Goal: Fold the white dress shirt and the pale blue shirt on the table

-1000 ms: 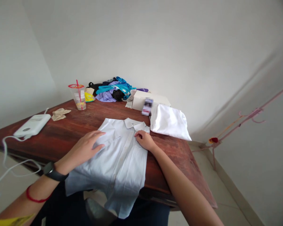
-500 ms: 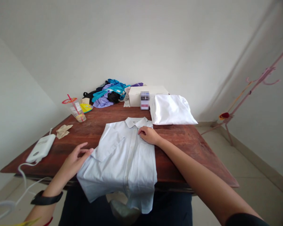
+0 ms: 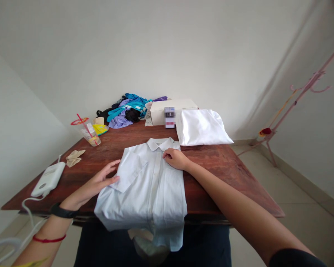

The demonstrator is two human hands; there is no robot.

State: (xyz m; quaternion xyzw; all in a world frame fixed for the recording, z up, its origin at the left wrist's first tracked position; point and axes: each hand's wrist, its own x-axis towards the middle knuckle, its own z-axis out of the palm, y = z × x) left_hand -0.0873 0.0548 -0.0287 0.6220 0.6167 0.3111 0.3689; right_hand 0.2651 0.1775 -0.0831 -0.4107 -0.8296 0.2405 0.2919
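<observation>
A white button-up shirt [image 3: 137, 193] lies front up on the table, its collar at the far end and its hem hanging over the near edge. The sleeve on the left is laid across the shirt's front. My left hand [image 3: 102, 178] is at that left side, fingers apart, thumb at the sleeve and the other fingertips by the shirt's edge. On the upper right of the shirt, just below the collar, rests my right hand [image 3: 176, 159]. Its fingers are curled together against the cloth near the button strip.
Folded white satiny cloth [image 3: 202, 128] lies at the back right of the wooden table [image 3: 211, 163], beside a white box [image 3: 158, 113]. A clothes heap [image 3: 128, 111], a plastic cup with straw [image 3: 90, 133], crumpled brown paper [image 3: 74, 157] and a cabled white device [image 3: 49, 178] are leftward. A pink stand [image 3: 300, 96] stands right.
My left hand has moved right and slightly forward along the shirt's left side, and that side has shifted inward a little. My right hand stays in place on the shirt.
</observation>
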